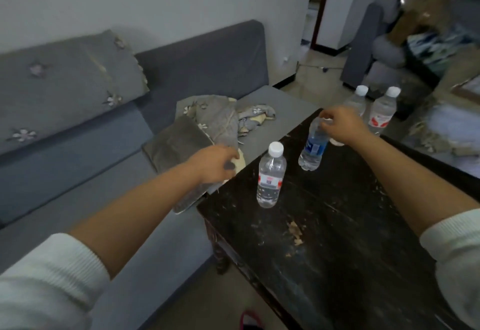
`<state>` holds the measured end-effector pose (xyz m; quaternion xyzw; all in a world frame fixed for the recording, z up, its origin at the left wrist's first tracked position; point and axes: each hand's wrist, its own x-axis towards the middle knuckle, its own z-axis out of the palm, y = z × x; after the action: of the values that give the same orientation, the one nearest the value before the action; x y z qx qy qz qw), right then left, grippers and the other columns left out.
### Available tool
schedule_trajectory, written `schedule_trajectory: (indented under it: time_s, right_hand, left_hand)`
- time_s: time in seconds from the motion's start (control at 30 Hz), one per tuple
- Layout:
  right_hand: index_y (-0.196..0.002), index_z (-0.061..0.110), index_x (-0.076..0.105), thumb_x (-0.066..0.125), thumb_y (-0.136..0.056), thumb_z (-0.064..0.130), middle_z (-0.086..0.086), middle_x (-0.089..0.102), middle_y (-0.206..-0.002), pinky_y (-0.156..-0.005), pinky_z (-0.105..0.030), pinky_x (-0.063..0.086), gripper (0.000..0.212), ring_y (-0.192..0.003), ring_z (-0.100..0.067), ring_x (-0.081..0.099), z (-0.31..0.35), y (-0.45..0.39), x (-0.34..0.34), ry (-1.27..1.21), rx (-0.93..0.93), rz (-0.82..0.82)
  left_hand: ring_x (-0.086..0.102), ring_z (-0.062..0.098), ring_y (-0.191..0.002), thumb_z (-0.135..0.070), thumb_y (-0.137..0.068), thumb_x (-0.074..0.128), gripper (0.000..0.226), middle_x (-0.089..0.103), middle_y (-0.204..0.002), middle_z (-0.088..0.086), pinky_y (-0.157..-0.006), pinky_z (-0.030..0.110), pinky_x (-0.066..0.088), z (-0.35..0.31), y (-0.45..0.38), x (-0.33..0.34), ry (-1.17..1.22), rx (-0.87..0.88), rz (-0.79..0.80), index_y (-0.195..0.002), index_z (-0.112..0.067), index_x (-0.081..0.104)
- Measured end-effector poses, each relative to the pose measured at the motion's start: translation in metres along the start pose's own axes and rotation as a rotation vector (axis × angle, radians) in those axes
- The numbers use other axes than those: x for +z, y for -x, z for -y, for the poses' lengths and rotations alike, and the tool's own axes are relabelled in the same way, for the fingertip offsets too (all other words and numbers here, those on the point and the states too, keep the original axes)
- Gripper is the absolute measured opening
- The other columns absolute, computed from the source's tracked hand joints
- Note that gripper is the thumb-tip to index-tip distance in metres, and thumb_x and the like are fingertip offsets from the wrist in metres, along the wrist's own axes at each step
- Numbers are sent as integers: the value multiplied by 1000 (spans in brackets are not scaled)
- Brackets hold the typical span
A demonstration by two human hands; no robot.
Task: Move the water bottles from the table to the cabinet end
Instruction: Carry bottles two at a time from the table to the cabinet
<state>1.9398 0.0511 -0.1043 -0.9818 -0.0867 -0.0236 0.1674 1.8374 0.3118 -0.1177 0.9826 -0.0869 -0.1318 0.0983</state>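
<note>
Dark, scuffed wood forms the surface (337, 225) where a person at home sorts water bottles, seen from the head camera looking down over both outstretched arms. The right hand (340, 124) reaches to the far end and curls its fingers (326, 118) round the neck and cap of a blue-labelled bottle (313, 148), which leans slightly to the right in the grip, apparently so it can be lifted by its top. A red-labelled bottle (271, 176) stands upright and untouched nearer the camera, close to the left edge, within easy reach of either hand. Two more bottles, a plain one (357, 102) and a red-and-white-labelled one (384, 110), stand side by side beyond the right hand at the far end; whether they rest on this surface or on something past it cannot be told, nor whether that spot is the cabinet end.

The left hand (215, 164) hovers off the left edge, over a grey folded cloth (179, 142) on the sofa (78, 163). Its fingers look loosely curled near a pale round object (240, 162), but blur hides whether they hold it. Crumpled flowered fabric (220, 116) lies further back on the seat.

Judging by the layout, two bottles remain to be carried, with the blue-labelled one in hand first.
</note>
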Motion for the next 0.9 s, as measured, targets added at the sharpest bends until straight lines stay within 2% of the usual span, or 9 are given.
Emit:
schedule_trajectory:
  time_s: [0.1, 0.2, 0.27, 0.33, 0.4, 0.57, 0.67, 0.77, 0.9]
  right_hand:
    - [-134, 3, 45, 56, -89, 15, -26, 44, -135, -104, -44, 35, 48, -125, -39, 41, -12, -37, 3, 77, 90, -29]
    - [-144, 9, 27, 58, -89, 20, -22, 24, -149, -112, -46, 28, 64, -138, -38, 26, -17, -60, 18, 80, 192, 105]
    - [-146, 9, 23, 55, -90, 21, -20, 21, -151, -113, -46, 28, 65, -139, -37, 24, -20, -73, 28, 90, 212, 176]
    - [-145, 10, 27, 53, -91, 21, -19, 26, -149, -110, -44, 31, 61, -136, -37, 30, -19, -77, 36, 132, 206, 208]
    - [-140, 11, 36, 53, -91, 20, -17, 34, -143, -105, -42, 37, 53, -130, -36, 38, -19, -79, 41, 173, 234, 149]
    - [-129, 8, 50, 54, -91, 18, -18, 44, -132, -99, -40, 42, 39, -118, -35, 48, -22, -72, 41, 160, 347, 91]
    - [-128, 7, 52, 57, -90, 20, -20, 44, -132, -100, -39, 41, 41, -117, -36, 49, -24, -60, 38, 106, 409, 63]
    - [-124, 4, 53, 60, -88, 20, -20, 44, -131, -98, -38, 41, 40, -116, -35, 50, -23, -43, 38, 41, 465, 2]
    - [-118, 3, 57, 62, -86, 18, -22, 48, -126, -94, -34, 41, 36, -114, -34, 50, -19, -13, 38, 10, 529, -35]
  left_hand:
    - [52, 21, -117, -27, -85, 65, 60, 50, -134, 10, -99, 31, 42, -10, -37, -10, 83, 151, 36, -138, -14, 40]
    - [49, 15, -114, -28, -84, 66, 72, 46, -136, 8, -93, 24, 37, -18, -63, -14, 118, 267, 98, -144, -17, 29]
    - [48, 16, -117, -31, -83, 67, 75, 43, -139, 7, -93, 23, 35, -19, -82, -14, 148, 320, 135, -145, -21, 26]
    - [49, 15, -108, -33, -84, 65, 72, 42, -139, 6, -89, 22, 34, -19, -96, -11, 144, 384, 189, -145, -24, 27]
    - [43, 8, -94, -34, -87, 61, 64, 45, -132, 6, -84, 22, 35, -21, -108, -8, 107, 452, 230, -143, -25, 30]
    - [50, 16, -106, -29, -88, 58, 45, 47, -122, 4, -84, 26, 40, -30, -132, -3, -13, 606, 344, -131, -23, 45]
    - [46, 12, -93, -26, -85, 60, 32, 43, -105, 0, -77, 25, 38, -37, -141, -1, -63, 694, 345, -115, -18, 54]
    - [46, 12, -89, -26, -82, 64, 25, 41, -98, -2, -77, 26, 41, -40, -147, 0, -62, 749, 333, -103, -13, 57]
    - [47, 12, -86, -22, -79, 67, 16, 44, -93, -3, -75, 24, 40, -42, -151, 1, -3, 768, 276, -83, -19, 51]
